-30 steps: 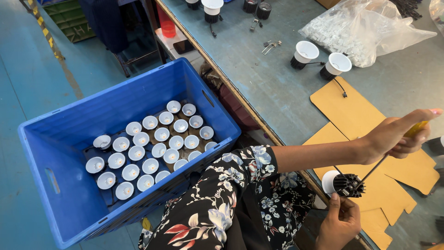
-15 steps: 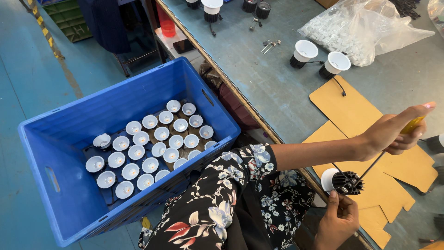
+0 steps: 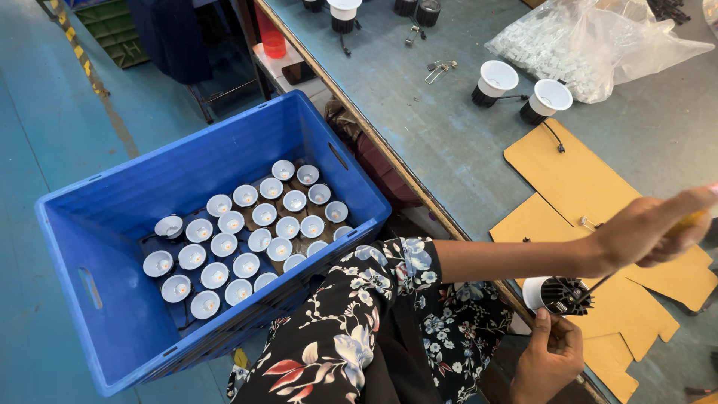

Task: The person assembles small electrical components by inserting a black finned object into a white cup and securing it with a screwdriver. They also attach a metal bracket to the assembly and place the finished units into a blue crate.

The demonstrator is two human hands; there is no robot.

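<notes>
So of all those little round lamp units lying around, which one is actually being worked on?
The one at the table's edge: black finned back turned up, steadied by the left hand while the right hand puts a screwdriver to it. The two by the plastic bag stand untouched.

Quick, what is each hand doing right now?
Left hand: closed on the round black finned lamp body with white rim.
Right hand: closed on the thin yellow-handled screwdriver, tip at the lamp.
</notes>
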